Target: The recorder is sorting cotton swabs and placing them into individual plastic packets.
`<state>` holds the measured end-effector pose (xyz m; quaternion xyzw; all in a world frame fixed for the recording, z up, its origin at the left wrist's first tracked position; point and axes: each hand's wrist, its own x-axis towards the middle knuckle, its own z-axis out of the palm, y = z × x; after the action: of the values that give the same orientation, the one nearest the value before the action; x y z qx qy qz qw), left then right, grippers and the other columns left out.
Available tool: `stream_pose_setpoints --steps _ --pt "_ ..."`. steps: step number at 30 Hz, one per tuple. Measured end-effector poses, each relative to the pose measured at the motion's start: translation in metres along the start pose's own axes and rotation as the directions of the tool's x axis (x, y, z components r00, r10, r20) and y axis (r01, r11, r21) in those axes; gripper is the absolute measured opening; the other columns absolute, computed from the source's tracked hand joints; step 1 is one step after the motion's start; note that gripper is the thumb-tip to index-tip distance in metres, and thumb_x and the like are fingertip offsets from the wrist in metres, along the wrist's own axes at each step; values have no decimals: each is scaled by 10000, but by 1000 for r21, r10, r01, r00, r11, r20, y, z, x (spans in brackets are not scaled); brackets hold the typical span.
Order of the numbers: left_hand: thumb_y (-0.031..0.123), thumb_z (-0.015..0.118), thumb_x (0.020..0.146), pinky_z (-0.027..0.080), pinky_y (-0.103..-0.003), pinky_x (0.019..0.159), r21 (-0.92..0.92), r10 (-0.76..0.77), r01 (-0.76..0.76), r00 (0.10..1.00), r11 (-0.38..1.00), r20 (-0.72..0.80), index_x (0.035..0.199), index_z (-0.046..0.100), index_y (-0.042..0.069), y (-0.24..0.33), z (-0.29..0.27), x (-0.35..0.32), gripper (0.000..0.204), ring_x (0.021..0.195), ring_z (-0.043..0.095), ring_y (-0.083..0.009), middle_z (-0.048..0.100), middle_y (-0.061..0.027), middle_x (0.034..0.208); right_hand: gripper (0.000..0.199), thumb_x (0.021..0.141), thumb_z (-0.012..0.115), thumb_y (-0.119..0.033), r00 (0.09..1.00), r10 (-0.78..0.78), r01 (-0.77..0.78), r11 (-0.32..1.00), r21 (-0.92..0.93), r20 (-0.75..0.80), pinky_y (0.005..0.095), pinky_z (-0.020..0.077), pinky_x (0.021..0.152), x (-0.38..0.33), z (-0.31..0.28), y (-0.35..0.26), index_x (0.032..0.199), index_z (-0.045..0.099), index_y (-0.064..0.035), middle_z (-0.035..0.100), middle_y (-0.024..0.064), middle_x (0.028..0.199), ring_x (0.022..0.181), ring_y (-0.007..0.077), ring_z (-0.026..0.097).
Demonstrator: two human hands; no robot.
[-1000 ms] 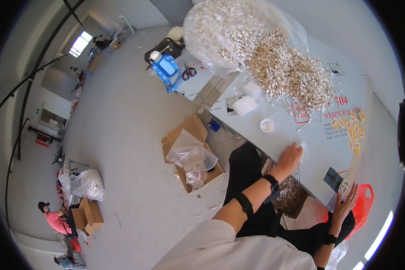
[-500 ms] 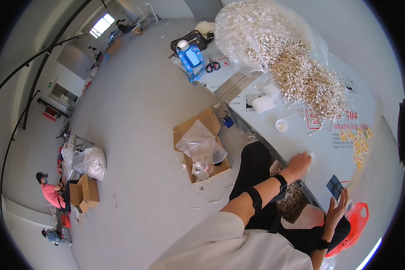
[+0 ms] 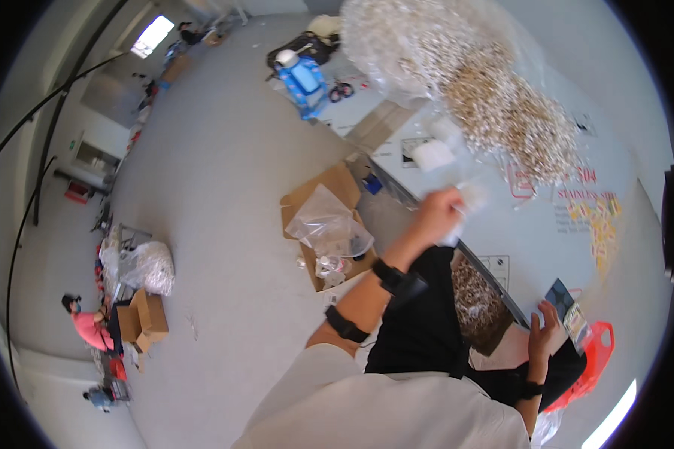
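My left hand (image 3: 436,215) is over the near left edge of the steel-topped table (image 3: 494,232), blurred by motion. Its fingers are closed on something white that I cannot make out; a white piece (image 3: 451,236) shows below them. The pale blur (image 3: 472,196) at the fingertips is not clear. At the table's near right edge, my right hand (image 3: 544,331) is raised, fingers stretched and thumb apart. Beside it are a dark blue flat piece (image 3: 557,293) and a small printed packet (image 3: 576,323). White pads (image 3: 432,156) lie beyond my left hand.
A large heap of cotton swabs (image 3: 494,105) spills from a clear bag. Yellow slips (image 3: 605,232) lie at the right. Also present are a blue bottle (image 3: 305,78), scissors (image 3: 341,91), an open carton (image 3: 326,224), a red bag (image 3: 595,363) and a person in pink (image 3: 91,329).
My left hand has moved left and away from me, from the tabletop's near part to its left edge. My right hand has dropped slightly, and a printed packet now shows beside it.
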<state>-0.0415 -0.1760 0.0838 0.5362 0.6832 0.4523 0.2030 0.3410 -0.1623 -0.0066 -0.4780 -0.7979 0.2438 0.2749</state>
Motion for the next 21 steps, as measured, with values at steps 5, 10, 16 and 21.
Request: stream_pose_setpoints --steps 5,10,16,21 --pt "42 642 717 481 -318 603 120 -160 221 909 968 -385 870 636 9 -81 -104 52 157 608 574 -181 613 -113 689 223 744 610 51 1000 20 -20 995 98 -3 386 472 835 12 10 -25 962 582 12 612 180 1023 968 360 591" --pt "-18 641 717 476 -289 600 281 -121 262 893 923 -434 842 645 -8 -130 -119 101 126 622 582 -155 626 -82 712 200 736 605 60 991 128 -119 980 162 -41 335 482 746 14 11 -19 929 585 9 606 150 986 869 302 593" --pt "15 627 697 489 -349 643 554 -4 225 928 802 -372 830 639 -15 -178 -94 148 137 643 608 -275 641 -141 724 107 732 602 52 961 270 -250 941 228 -59 293 456 638 29 20 -23 824 589 -2 572 110 859 743 233 562" --pt "4 614 718 484 -326 627 674 176 154 902 722 -394 844 634 -14 -184 -70 163 128 626 597 -232 631 -107 705 86 694 632 12 943 315 -298 944 145 -110 325 430 591 38 26 -23 716 562 -32 522 74 735 672 233 534"
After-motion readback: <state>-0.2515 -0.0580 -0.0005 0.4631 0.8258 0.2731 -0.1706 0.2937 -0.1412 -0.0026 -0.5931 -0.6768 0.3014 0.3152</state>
